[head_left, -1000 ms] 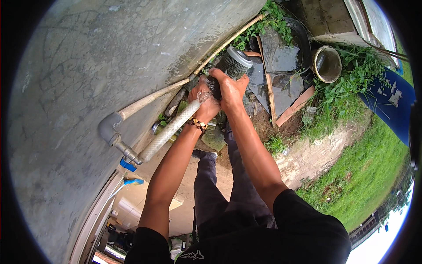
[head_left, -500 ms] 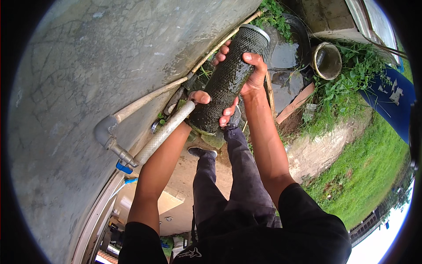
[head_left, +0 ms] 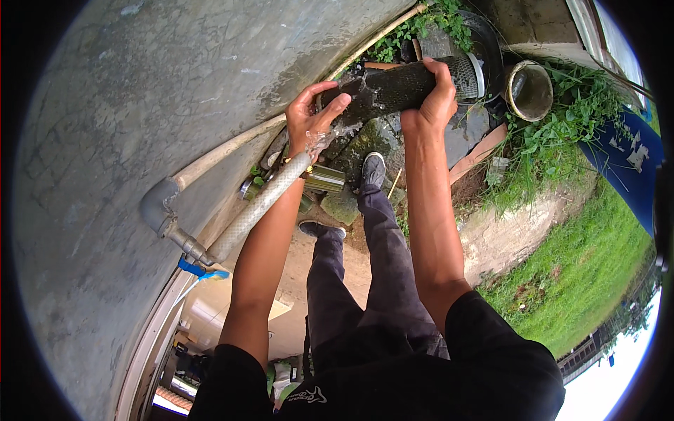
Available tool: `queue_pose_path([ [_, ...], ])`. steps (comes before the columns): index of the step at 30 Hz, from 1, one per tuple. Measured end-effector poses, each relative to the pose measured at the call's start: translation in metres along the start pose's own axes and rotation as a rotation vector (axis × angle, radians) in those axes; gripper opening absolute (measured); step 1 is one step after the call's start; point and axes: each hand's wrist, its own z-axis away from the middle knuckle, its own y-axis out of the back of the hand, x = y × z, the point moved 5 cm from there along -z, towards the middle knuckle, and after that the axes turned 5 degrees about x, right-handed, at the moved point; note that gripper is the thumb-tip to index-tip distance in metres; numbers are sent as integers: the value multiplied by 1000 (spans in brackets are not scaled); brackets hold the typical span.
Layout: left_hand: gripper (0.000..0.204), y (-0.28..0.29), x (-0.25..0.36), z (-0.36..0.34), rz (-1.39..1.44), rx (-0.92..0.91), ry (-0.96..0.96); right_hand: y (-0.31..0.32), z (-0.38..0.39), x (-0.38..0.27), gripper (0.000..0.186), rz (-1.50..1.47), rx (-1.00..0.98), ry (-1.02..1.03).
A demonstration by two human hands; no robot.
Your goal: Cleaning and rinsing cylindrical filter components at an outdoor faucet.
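A dark, wet mesh filter cartridge [head_left: 393,90] with a pale ring at one end lies nearly level between my hands. My right hand [head_left: 434,102] grips it near the ringed end, thumb over the top. At the other end, my left hand [head_left: 312,116] cups the cartridge between thumb and fingers; part of that grip is hidden. Just below my left hand, water [head_left: 320,144] splashes from the mouth of a whitish braided hose [head_left: 261,203] against my wrist. The hose joins a metal tap with a blue handle [head_left: 189,266] on a grey pipe elbow [head_left: 160,207].
A stained concrete wall [head_left: 161,91] rises on the left, with a pale pipe [head_left: 228,151] along it. Mossy stones [head_left: 379,140] lie beneath the cartridge. At the right are a round pot [head_left: 528,91], a dark basin [head_left: 484,35], weeds [head_left: 562,133] and a blue panel [head_left: 625,154].
The cartridge has swung from steeply slanted to nearly level, its ringed end moving right and down. My left hand has shifted up to its other end, and splashing water now shows at the hose mouth.
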Motion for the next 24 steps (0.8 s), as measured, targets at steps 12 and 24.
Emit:
queue_pose_path([
  [12, 74, -49, 2, 47, 1228, -1004, 754, -25, -10, 20, 48, -272, -691, -383],
  [24, 77, -13, 8, 35, 58, -539, 323, 15, 50, 21, 43, 828, -292, 688],
])
